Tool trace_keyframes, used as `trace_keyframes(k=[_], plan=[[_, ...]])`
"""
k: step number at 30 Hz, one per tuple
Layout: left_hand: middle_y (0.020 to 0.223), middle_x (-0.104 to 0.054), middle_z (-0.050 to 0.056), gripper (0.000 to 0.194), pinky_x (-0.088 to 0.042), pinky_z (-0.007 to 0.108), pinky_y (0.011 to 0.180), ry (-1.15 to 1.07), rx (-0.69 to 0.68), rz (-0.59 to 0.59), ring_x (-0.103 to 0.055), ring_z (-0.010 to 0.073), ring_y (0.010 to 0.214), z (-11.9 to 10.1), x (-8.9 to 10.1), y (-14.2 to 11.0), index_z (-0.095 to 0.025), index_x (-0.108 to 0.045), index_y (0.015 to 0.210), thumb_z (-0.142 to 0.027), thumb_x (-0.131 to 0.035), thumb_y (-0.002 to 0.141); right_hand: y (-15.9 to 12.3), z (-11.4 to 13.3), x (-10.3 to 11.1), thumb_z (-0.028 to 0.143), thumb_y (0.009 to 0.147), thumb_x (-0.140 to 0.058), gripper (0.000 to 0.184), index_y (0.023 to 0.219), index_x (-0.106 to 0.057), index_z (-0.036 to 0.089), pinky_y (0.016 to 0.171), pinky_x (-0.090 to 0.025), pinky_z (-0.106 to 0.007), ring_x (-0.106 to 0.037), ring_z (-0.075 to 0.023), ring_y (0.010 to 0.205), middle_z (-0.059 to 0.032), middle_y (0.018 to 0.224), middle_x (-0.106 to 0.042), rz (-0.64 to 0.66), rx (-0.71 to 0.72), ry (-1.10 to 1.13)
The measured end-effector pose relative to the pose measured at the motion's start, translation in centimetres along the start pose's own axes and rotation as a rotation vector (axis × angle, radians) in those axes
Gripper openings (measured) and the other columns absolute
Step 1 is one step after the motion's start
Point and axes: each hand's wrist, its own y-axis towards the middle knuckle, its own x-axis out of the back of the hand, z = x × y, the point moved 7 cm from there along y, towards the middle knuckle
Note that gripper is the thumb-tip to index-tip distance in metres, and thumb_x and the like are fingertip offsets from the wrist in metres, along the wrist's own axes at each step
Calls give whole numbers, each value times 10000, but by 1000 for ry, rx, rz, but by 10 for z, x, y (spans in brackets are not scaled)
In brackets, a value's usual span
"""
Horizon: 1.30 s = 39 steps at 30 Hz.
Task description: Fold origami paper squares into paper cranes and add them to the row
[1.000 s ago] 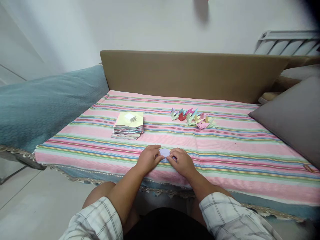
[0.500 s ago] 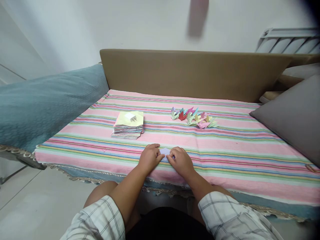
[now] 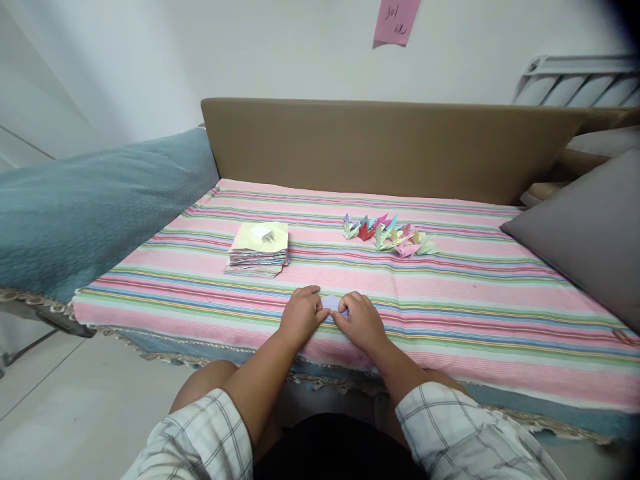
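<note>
A small piece of pale lilac folded paper (image 3: 331,303) lies on the striped cloth near the front edge of the seat. My left hand (image 3: 301,313) grips its left side, with thumb and fingers closed on it. My right hand (image 3: 361,321) pinches the right side, its thumb pressed close to the left thumb at the near edge. Both hands cover much of the paper, so its full shape is hidden. Beyond them to the left stands a stack of coloured paper sheets (image 3: 257,261), with a white plug adapter (image 3: 263,233) on top.
Several folded paper cranes (image 3: 383,241) in many colours sit together past my right hand. A grey cushion (image 3: 590,233) leans at the right, and a blue-covered armrest (image 3: 115,207) bounds the left. Behind runs a brown backrest (image 3: 390,147); a pink note (image 3: 397,23) hangs on the wall.
My right hand has shifted very slightly, its thumb now nearer the left thumb along the paper's near edge. The left hand keeps its hold; the view has moved a little.
</note>
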Motion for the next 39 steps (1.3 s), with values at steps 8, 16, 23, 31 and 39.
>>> trace_keyframes(k=[8, 16, 23, 31, 39], plan=[[1128, -615, 111, 144, -418, 391, 897, -47, -6, -9, -551, 256, 1048, 1, 1, 0, -176, -586, 645, -232, -710, 692, 12, -10, -10, 191, 679, -583, 96, 714, -495, 207, 702, -332, -274, -467, -168, 763, -3, 773, -530, 130, -109, 94], [972, -653, 67, 150, -432, 375, 869, -109, -16, 49, -571, 241, 1033, 0, 5, 5, -187, -550, 683, -141, -692, 683, 13, -19, -7, 94, 622, -479, 158, 728, -509, 207, 666, -360, -257, -478, -153, 732, 8, 764, -537, 160, -46, 220], [1173, -589, 70, 213, -427, 367, 922, -116, -101, 71, -524, 219, 1107, -2, 5, -3, -215, -678, 830, -65, -548, 752, 12, -18, -3, 68, 603, -436, 198, 723, -505, 210, 691, -397, -274, -506, -157, 747, 7, 770, -550, 170, -10, 292], [1360, -462, 11, 281, -387, 420, 949, 31, -148, 42, -461, 262, 1160, -9, -4, -14, -334, -701, 966, -144, -578, 800, -2, -13, 7, 106, 697, -490, 269, 921, -607, 198, 889, -402, -378, -515, -213, 1006, -64, 1054, -613, 10, 116, 184], [1188, -614, 52, 300, -416, 407, 863, 191, -420, -56, -547, 215, 966, -48, -4, -45, -258, -610, 1114, -180, -416, 899, -8, -3, 8, 132, 782, -502, 275, 1000, -658, 194, 888, -419, -389, -546, -215, 977, -72, 1051, -656, 24, 230, -23]])
